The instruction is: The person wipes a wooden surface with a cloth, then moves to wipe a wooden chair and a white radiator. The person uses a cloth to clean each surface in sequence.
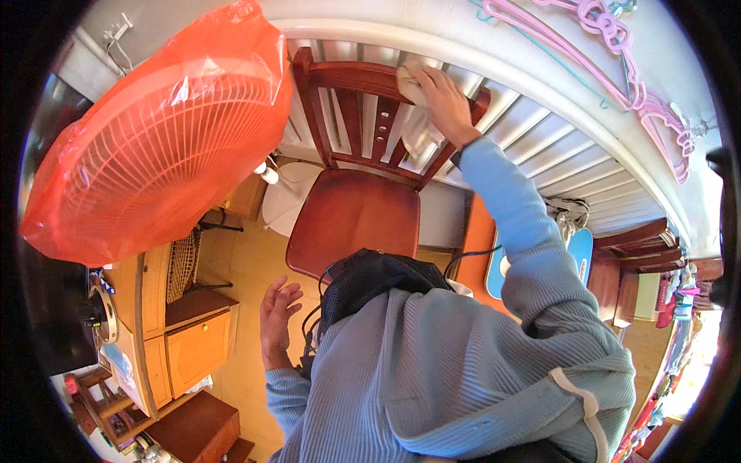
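Note:
A reddish-brown wooden chair (356, 223) stands before me, its slatted back against a ribbed light-coloured panel. My right hand (448, 104) presses a beige cloth (412, 84) on the top rail of the chair back, towards its right end. Part of the cloth hangs down over the slats. Low at the left of my body, my left hand (279, 315) is raised with its fingers slightly curled and apart, holding nothing. It touches neither the chair seat nor the cloth.
A fan under a red plastic bag (173, 144) stands at the upper left, near the chair. Wooden cabinets (197, 353) line the left side. An orange table (474, 249) with a blue tray (584, 249) is at right. Pink hangers (622, 75) hang at the upper right.

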Motion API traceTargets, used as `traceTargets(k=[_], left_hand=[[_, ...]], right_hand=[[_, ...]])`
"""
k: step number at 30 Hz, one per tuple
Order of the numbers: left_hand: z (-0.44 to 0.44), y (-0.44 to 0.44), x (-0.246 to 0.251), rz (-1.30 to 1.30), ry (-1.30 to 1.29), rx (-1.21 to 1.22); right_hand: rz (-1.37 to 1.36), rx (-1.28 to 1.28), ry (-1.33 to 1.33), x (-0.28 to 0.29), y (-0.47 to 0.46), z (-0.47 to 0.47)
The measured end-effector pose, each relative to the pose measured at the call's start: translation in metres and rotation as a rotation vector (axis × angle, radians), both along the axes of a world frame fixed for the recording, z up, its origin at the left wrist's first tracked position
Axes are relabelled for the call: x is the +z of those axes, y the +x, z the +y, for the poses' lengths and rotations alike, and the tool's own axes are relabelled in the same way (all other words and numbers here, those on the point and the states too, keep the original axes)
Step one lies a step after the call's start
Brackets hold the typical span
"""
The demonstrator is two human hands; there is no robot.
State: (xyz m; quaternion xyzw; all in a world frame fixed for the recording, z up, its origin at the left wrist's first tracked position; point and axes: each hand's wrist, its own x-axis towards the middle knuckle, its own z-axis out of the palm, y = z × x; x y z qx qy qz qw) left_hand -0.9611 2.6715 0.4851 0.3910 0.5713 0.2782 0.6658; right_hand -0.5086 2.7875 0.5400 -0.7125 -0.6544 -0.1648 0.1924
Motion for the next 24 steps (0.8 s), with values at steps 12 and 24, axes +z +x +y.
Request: traceTargets(k=[12,24], left_hand=[[0.005,0.013,0.01,0.037,-0.017,-0.101],[-0.039,-0.038,0.013,0.135,-0.159,-0.014]], right_hand=[[-0.162,-0.004,0.157,-0.035,0.02,-0.035],[-0.463,0.346,-0.063,-0.099,-0.008,0.037]])
